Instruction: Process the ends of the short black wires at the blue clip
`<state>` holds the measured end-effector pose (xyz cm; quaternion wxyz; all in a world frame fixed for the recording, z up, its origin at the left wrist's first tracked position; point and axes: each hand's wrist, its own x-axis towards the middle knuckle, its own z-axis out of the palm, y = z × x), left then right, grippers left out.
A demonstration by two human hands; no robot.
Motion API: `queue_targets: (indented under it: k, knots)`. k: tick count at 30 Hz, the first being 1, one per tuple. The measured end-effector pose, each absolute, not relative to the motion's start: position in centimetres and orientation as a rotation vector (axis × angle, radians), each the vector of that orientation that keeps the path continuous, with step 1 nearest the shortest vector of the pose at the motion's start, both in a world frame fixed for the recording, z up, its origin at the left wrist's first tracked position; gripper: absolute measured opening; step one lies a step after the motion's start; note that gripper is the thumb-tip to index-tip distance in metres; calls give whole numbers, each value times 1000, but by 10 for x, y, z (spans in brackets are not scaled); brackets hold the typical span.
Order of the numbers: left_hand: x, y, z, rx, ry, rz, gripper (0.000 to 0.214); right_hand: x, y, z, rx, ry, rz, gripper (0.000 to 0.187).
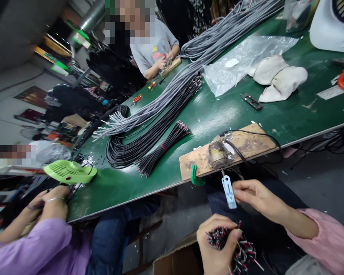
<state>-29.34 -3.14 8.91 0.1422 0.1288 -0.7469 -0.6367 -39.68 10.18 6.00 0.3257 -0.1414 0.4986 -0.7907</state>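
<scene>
Wire bundle (pixel 216 237), ends showing red, white and dark, sits in the person's left hand (pixel 216 258), low in view and below the table edge. Left fingers and thumb curl round it; one cluster of ends pokes up inside that ring, more fan out past the thumb. Right hand (pixel 260 198), pink sleeve at the wrist, is up beside a light-blue slotted piece (pixel 228 192). Its thumb and fingers are drawn together at the piece's edge; cannot tell whether they pinch it or something thin.

Blue piece hangs from a metal tip under a yellowish lump (pixel 218 154) on a wooden board (pixel 253 139). Board lies along the near rim of the green table (pixel 226 110), a green clamp (pixel 194 175) at its left end.

Farther in: short black bundle (pixel 163 147) with a red tie, long black cables (pixel 126 152), grey cables (pixel 160 93). Snips (pixel 250 102) near white gloves (pixel 283 76). Co-worker in a purple sleeve (pixel 40 244) at left; another, grey shirt (pixel 149 46), across the table.
</scene>
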Motion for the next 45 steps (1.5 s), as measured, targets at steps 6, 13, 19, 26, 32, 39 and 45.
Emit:
queue_targets:
  k: [6,13,19,26,32,39,45]
  knots:
    - [-302,-36,101,263,-2084,-1728,12,-417,90,84,-410,1341,-2103,54]
    - [-319,-39,100,296,-2157,-1737,7,-410,83,80,-318,1065,-2196,46]
    - [-318,-38,100,348,-2282,-1713,18,-406,80,75,-253,840,-2203,53]
    - [-315,-39,103,311,-2300,-1686,18,-395,91,37,-150,915,-2208,55]
    - [-303,-35,97,474,-2301,-1778,27,-394,112,35,-256,1380,-2098,39]
    - [-288,-28,82,742,-2399,-1567,32,-386,116,67,-785,1747,-1994,17]
    - [-293,-22,81,705,-2308,-1684,17,-382,111,73,-861,1935,-1945,17]
